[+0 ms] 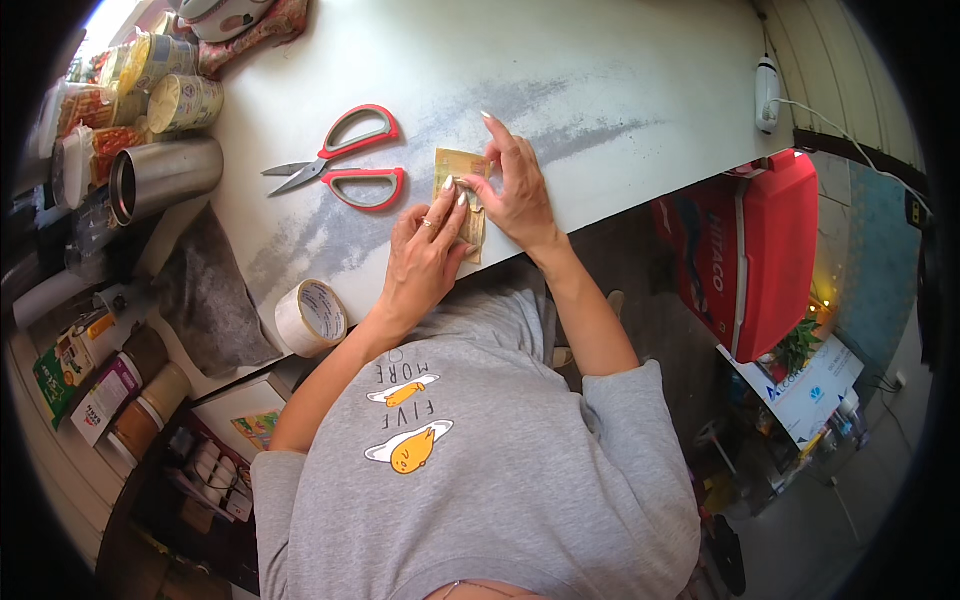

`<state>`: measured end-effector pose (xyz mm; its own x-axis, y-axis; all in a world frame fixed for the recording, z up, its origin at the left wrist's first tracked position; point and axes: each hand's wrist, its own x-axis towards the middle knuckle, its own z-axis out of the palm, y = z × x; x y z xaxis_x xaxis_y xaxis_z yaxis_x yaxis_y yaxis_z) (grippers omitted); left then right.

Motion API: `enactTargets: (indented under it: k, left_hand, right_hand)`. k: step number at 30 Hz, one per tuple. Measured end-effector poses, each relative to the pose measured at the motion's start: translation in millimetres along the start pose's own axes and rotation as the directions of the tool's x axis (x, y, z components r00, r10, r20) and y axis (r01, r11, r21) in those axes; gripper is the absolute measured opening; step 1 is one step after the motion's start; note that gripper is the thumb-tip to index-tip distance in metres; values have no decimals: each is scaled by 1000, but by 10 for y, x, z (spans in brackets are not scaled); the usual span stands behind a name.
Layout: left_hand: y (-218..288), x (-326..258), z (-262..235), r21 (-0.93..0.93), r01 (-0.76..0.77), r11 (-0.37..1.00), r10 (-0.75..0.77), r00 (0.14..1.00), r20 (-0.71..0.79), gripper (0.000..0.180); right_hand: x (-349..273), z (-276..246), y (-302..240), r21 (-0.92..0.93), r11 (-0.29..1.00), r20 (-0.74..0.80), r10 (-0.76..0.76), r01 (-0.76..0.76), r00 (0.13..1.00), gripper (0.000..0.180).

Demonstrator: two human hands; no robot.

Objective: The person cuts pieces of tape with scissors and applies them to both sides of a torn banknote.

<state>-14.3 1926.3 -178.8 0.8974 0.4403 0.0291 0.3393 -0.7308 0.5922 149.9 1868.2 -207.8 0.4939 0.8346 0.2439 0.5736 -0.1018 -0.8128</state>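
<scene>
A narrow yellowish-brown printed paper, like a banknote (461,163), lies on the white table near its front edge. My left hand (425,250) covers its lower part, fingers together and pressed onto the paper, with the thumb along its near end. From the other side, my right hand (515,195) holds the paper's right edge. Its thumb meets the left fingertips, and its index finger is raised. The middle of the paper is partly hidden by the fingers. To the left lie scissors (361,155) with red and grey handles, blades spread apart and pointing left.
A tape roll (311,317) stands at the table's front edge, beside a dark grey cloth (212,295). A metal tumbler (167,180) and several food tubs (185,103) crowd the left. A red case (765,255) sits right of the table (640,60); a white corded device (767,95) is at its right end.
</scene>
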Motion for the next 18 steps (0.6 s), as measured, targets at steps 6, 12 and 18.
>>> enactTargets:
  k: [6, 12, 18]
  left_hand:
    - [26, 18, -19, 41, 1, 999, -1, 1000, 6, 57]
    - [21, 21, -20, 21, 4, 1000, -4, 1000, 11, 59]
    - [-19, 20, -12, 12, -15, 1000, 15, 1000, 11, 58]
  right_hand:
    - [-132, -60, -20, -203, 979, -40, 21, -29, 999, 85]
    - [-175, -105, -35, -222, 972, -14, 72, -73, 997, 86]
    - [-182, -114, -16, -250, 968, 21, 40, -34, 999, 86]
